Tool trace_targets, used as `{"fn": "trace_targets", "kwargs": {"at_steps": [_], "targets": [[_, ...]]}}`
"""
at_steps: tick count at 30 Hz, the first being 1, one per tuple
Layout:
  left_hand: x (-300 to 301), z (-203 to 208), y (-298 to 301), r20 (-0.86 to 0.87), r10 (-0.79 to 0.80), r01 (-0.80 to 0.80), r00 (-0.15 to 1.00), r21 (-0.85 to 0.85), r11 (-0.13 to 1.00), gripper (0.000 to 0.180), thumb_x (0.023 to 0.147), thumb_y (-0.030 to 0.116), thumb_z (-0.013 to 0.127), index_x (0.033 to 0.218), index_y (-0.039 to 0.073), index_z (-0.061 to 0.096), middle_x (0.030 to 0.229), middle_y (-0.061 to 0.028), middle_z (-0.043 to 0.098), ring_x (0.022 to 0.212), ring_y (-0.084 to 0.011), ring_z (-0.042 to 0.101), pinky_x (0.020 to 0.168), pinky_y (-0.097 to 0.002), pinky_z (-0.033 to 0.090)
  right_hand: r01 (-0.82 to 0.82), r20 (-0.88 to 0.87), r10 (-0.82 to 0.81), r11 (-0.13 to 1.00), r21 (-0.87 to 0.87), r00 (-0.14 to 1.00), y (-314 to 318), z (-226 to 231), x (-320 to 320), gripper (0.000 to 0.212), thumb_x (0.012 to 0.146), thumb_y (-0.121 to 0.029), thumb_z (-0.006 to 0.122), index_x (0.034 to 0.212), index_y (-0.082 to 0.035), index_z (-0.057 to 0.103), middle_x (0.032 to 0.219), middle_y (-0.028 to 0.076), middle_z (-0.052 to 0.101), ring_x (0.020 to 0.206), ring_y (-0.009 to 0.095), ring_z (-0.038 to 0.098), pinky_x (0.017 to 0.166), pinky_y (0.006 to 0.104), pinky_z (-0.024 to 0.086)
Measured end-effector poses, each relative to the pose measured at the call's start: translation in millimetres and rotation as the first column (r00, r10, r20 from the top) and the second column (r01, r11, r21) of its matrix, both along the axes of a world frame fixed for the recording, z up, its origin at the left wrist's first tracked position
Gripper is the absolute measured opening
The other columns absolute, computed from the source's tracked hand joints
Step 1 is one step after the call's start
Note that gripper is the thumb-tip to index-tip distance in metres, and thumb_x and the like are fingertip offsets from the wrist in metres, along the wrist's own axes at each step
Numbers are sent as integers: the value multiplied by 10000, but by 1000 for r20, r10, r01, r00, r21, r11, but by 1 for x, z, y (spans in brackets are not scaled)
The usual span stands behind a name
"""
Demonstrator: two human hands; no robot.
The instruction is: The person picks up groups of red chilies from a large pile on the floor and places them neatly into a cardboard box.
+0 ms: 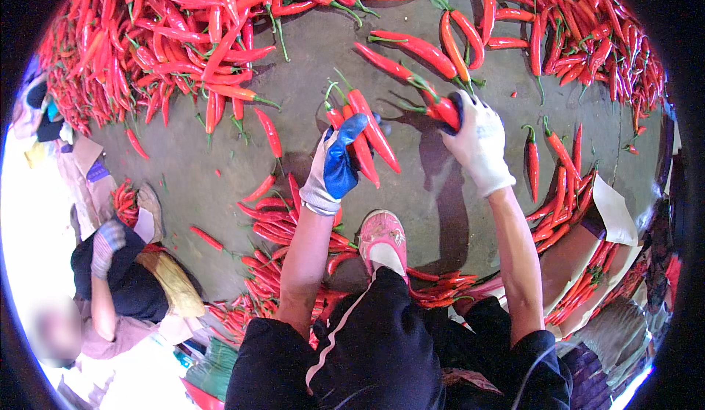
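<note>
My left hand (338, 162), in a white glove with a blue coated palm, is closed around a few long red chili peppers (373, 132) with green stems. To its right, my right hand (477, 134), in a similar white glove, grips more red chili peppers (443, 109) by one end, their green stems pointing left. Just beyond that hand, several loose chili peppers (420, 51) lie on the grey floor (316, 65). The fingertips of my right hand are partly hidden behind the glove and the peppers.
Large heaps of red chili peppers (169, 35) spread at the far left and far right (587, 28). Smaller piles (275, 223) lie near my pink shoe (384, 237). An open box of peppers (580, 281) stands at the right. Another person (121, 278) sits at the left.
</note>
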State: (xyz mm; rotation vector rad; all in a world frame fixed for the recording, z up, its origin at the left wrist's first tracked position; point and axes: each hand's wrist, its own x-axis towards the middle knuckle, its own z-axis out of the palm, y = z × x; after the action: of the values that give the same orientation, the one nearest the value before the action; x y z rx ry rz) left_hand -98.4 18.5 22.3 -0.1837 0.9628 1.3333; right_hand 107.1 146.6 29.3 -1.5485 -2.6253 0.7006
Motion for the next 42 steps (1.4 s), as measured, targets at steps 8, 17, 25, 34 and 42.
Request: {"fn": "trace_targets", "kwargs": {"at_steps": [8,17,25,34,42], "targets": [[2,-14,-9,250,98,-110,963,33,993,329,906,253,629,1158,48,573,1084,-120,644,1036,-271,621,909,-439,502,133,-274,-569,571,-810,775,-36,1,64,532,736,-118,740,1199,31,526,971,61,646,892,162,604,849,303,477],[-4,-17,-3,496,169,-281,852,159,947,274,923,280,595,1073,56,636,1123,-164,658,1121,-341,586,1048,-521,399,109,-260,-791,379,-919,554,-49,-1,68,322,784,-101,697,1067,18,597,863,21,630,735,107,586,682,265,488],[-1,-17,10,527,239,-342,816,107,933,251,911,260,631,1047,49,637,1080,-141,672,1060,-306,615,1000,-457,453,172,-304,-707,516,-839,639,-53,-7,80,297,727,-60,709,990,38,612,846,13,632,759,90,558,721,254,469],[-14,10,-27,-217,104,-100,971,26,995,279,898,185,654,1114,37,558,1109,-146,631,995,-305,643,862,-437,550,393,-273,-692,640,-661,668,-51,-8,96,358,718,-84,748,1010,40,583,891,20,626,791,107,550,760,284,469],[-49,88,-92,-337,-700,323,-630,-933,159,435,790,398,710,1124,128,638,870,-164,684,816,-343,669,737,-456,532,418,-277,-835,492,-764,476,-41,-8,104,222,785,-71,708,970,-2,607,812,-15,587,703,84,540,652,244,447]]}}
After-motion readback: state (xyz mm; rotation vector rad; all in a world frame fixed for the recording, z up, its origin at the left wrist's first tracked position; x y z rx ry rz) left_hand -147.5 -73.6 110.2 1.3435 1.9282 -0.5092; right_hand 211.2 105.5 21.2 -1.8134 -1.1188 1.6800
